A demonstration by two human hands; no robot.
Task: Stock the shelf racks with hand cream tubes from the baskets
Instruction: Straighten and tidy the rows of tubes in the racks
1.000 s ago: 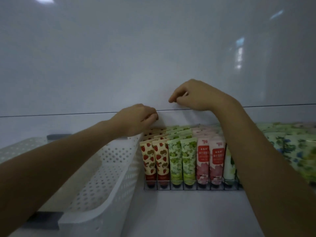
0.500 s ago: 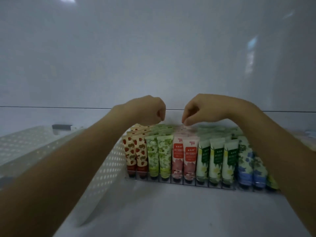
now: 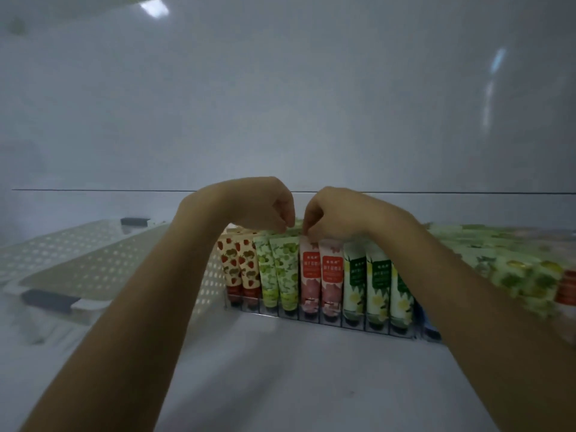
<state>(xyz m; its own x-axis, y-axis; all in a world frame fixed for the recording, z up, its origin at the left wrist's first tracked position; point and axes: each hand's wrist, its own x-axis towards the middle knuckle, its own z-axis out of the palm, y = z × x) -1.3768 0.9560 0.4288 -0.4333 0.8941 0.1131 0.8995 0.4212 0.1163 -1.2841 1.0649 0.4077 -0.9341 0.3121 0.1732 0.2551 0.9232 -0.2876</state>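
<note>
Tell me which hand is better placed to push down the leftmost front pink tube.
Right hand: its fingertips touch that pink tube at its top edge, while the left hand is curled over the neighbouring green tubes.

Shop: shelf rack [image 3: 314, 319] of cream tubes [image 3: 332, 275]

Glossy white back panel [image 3: 280, 104], crossed by a thin dark horizontal seam [image 3: 93, 190]. Above the seam: a bright lamp reflection [image 3: 154, 8] far to the left, fainter light streaks [image 3: 495, 70] to the right. Below the seam: white shelf surface [image 3: 296, 369], dimly lit.
</note>
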